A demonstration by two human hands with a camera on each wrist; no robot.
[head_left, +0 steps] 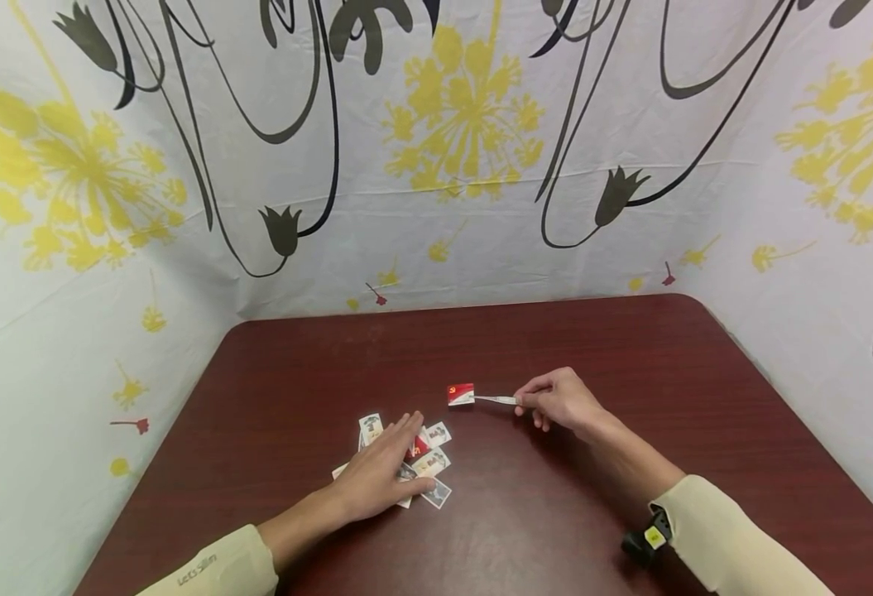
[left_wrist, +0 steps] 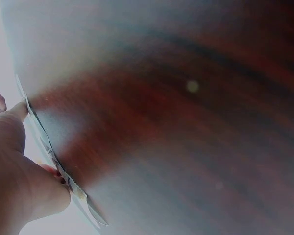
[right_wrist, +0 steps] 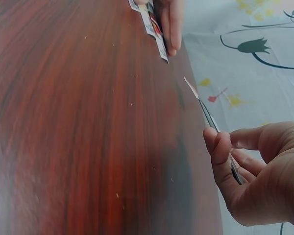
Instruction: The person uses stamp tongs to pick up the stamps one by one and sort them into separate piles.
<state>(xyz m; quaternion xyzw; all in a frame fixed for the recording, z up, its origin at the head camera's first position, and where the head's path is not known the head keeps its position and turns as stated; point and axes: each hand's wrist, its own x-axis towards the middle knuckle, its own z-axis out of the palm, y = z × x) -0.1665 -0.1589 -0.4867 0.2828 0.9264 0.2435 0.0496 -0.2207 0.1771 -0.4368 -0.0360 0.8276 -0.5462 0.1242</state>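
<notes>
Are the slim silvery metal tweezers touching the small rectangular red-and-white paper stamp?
Touching. The right wrist view shows the tweezers with their tip against the stamp, no gap between; the head view shows them meeting at its right edge.

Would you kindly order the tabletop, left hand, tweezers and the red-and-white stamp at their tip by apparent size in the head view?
1. Tabletop
2. Left hand
3. Tweezers and red-and-white stamp, unsure which: tweezers longer but narrower, partly covered by the right hand.
</notes>
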